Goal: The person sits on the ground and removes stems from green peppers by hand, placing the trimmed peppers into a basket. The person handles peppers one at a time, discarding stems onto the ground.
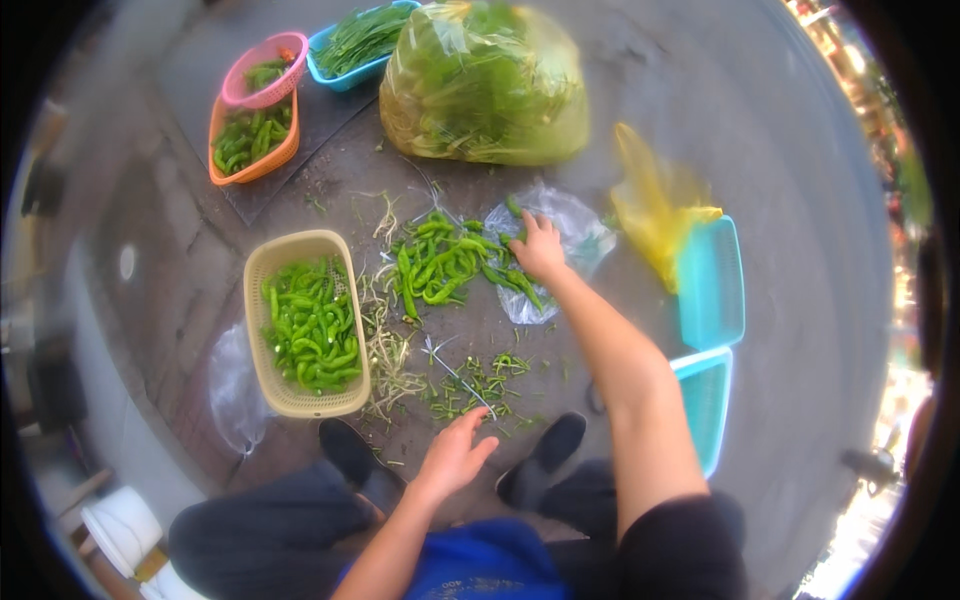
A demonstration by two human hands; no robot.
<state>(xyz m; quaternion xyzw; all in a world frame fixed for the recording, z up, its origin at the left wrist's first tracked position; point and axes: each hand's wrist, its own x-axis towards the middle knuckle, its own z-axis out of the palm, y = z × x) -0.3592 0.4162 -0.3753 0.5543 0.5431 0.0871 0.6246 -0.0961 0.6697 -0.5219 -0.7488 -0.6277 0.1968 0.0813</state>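
My right hand (538,246) is over a few green chili peppers (517,280) that lie on a crumpled clear plastic bag (587,225). Its fingers are spread, and I see no pepper gripped in them. Left of that bag is a loose pile of green chili peppers (441,259) on the ground. My left hand (454,454) hangs between my shoes, fingers apart and holding nothing. Just above it are cut pepper stems (487,382) and the end of a thin tie strip (459,377). A beige plastic basket (255,315) at left holds many more green peppers (311,330).
A large bag of leafy greens (484,90) stands at the top. Orange (289,154), pink (300,52) and blue (352,79) baskets of vegetables are upper left. A yellow plastic bag (660,217) touches a turquoise tray (712,285), with another (709,412) below. Root scraps (390,360) border the beige basket.
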